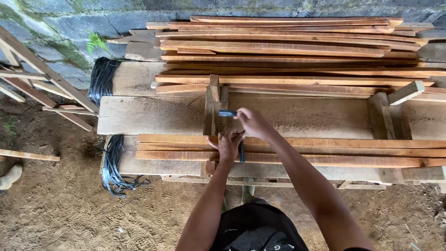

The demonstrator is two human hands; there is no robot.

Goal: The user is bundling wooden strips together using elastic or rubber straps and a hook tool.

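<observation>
Hands meet over a rough plank workbench [325, 118]: the left hand [228, 145] presses its fingers down, closed, on three long reddish-brown wooden slats [334, 149] lying side by side along the near edge, while the right hand [253, 123] grips a blue-handled hammer [227, 113] just above them. More slats [288, 46] are stacked behind, against a mossy stone wall [69, 28].
</observation>
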